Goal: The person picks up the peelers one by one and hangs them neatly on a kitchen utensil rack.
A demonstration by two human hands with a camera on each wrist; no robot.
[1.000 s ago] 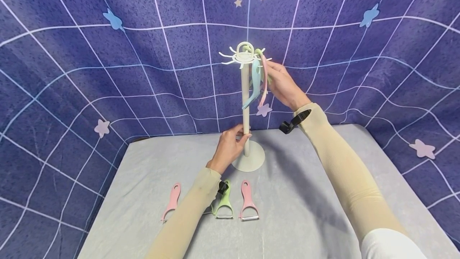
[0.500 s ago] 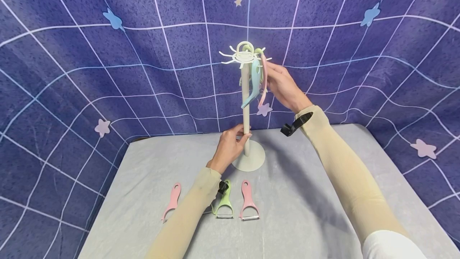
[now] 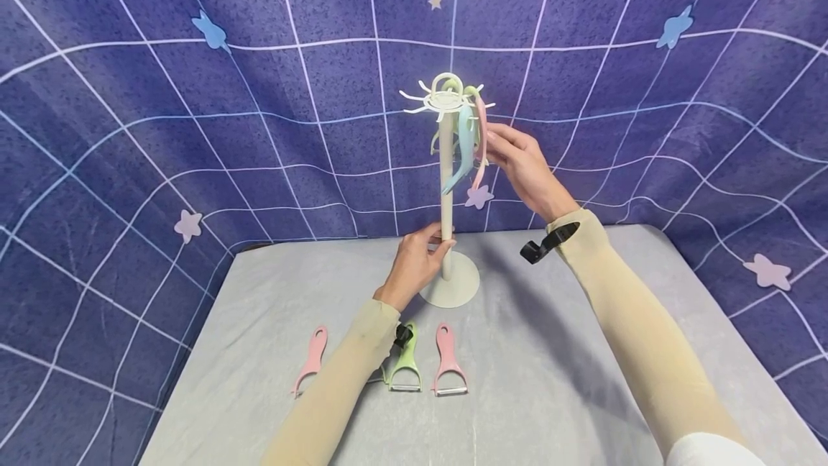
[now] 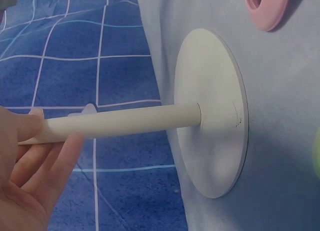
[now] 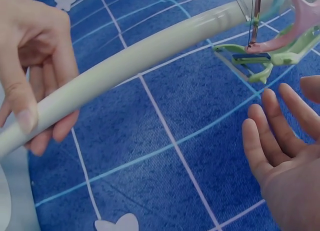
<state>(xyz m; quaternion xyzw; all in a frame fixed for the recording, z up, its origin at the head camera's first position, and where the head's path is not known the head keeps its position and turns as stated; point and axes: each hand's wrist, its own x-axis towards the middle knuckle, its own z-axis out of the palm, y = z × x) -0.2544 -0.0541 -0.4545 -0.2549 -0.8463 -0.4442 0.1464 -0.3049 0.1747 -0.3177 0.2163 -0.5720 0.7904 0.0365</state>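
Observation:
My left hand [image 3: 414, 265] grips the cream post of an upright hook stand [image 3: 446, 207], low down and just above its round base [image 4: 210, 66]. Thumb and fingers wrap the post in the left wrist view. From the hooks at the top hang a light blue peeler [image 3: 464, 142], a pink peeler [image 3: 481, 128] and green peelers [image 5: 287, 56] partly behind them. Beside the pink one is my right hand [image 3: 527, 167]. In the right wrist view its fingers are loosely extended, nothing held, with a gap between them and the hanging peelers.
On the grey-covered table [image 3: 530, 394] lie a pink peeler [image 3: 446, 354], a green peeler [image 3: 406, 362] and another pink peeler [image 3: 315, 351] partly under my left forearm. A blue patterned curtain [image 3: 323, 92] stands behind the stand.
My right hand has drawn slightly right and down, away from the hanging pink peeler. The left hand keeps its grip on the post.

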